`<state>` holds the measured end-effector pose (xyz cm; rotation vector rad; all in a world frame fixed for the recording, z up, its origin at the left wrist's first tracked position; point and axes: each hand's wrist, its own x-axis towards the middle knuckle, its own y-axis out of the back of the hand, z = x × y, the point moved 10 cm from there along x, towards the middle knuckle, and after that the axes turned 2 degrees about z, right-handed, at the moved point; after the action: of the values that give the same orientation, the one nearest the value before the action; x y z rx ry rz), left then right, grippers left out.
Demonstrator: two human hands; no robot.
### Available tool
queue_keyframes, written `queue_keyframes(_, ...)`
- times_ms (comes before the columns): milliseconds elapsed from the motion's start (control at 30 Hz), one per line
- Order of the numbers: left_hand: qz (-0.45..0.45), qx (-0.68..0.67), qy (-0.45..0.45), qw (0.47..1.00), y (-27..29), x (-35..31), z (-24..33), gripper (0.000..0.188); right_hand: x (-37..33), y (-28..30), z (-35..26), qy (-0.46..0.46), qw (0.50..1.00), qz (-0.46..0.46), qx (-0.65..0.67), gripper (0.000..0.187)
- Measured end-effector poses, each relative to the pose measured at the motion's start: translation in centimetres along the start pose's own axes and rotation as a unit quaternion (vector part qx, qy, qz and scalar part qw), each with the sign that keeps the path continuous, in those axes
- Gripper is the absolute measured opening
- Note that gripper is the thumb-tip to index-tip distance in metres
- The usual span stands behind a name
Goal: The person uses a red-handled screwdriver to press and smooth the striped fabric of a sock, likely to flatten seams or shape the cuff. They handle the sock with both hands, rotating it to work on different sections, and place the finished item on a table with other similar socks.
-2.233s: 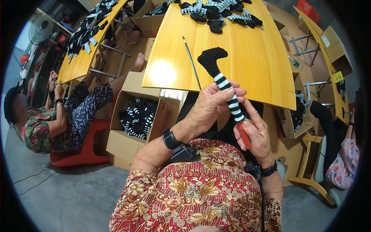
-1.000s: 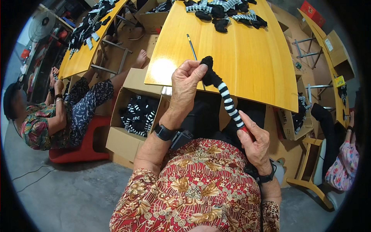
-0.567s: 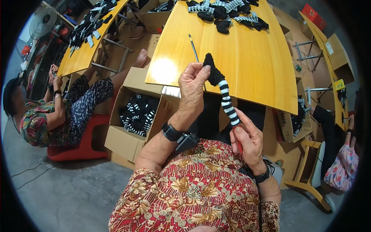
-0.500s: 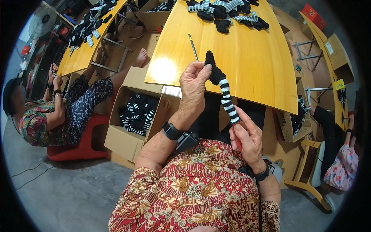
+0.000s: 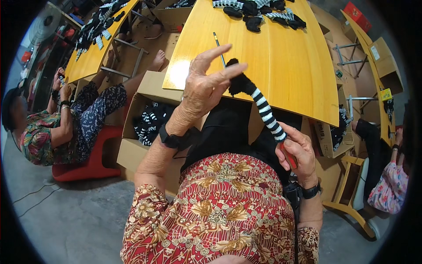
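Between my hands is a narrow black-and-white striped knitted tube [image 5: 266, 113] with a wider, bunched black end [image 5: 239, 83]. My right hand [image 5: 300, 149] is closed round its lower striped end and a red-handled tool [image 5: 288, 157]; the rest of that tool is hidden. The tube rises from it at a slant, up to the left, over the table's near edge. My left hand [image 5: 206, 83] is open beside the black end, its fingers stretched out and slightly blurred. I cannot tell whether it touches the knit. Beyond it, a thin dark stick like a pencil [image 5: 219, 49] lies on the yellow table [image 5: 299, 83].
A pile of striped and black knitted pieces [image 5: 252, 11] lies at the table's far end. Open cardboard boxes of knits stand left [image 5: 151, 83] and right [image 5: 327, 136] of me. A person [image 5: 66, 127] sits on a red chair [image 5: 88, 158] at left; another person [image 5: 391, 189] is far right.
My left hand has let go of the black end and spread its fingers, moving left. My right hand has shifted right and slightly down with the knitted tube and red-handled tool.
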<state>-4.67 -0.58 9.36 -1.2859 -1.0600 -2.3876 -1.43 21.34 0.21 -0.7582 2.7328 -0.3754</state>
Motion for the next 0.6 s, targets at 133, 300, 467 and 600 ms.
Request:
queue_keyframes(133,-0.081,-0.073,-0.007,0.994,-0.8,0.0,-0.2,0.031,-0.3,0.0,0.1,0.005,0.999,-0.018,-0.047,0.043)
queue_keyframes(300,-0.103,-0.193,0.166,0.962,-1.7,-1.1,-2.9,0.014,-1.3,1.0,0.8,0.025,0.995,-0.003,-0.100,0.044)
queue_keyframes(467,-0.078,-0.351,0.295,0.885,-3.9,-2.9,-4.9,0.017,-1.4,1.5,0.8,0.030,0.994,0.007,-0.104,0.045)
queue_keyframes(600,-0.076,-0.412,0.338,0.843,-4.5,-3.3,-5.5,0.020,-1.6,1.8,0.9,0.048,0.997,0.014,-0.057,0.048)
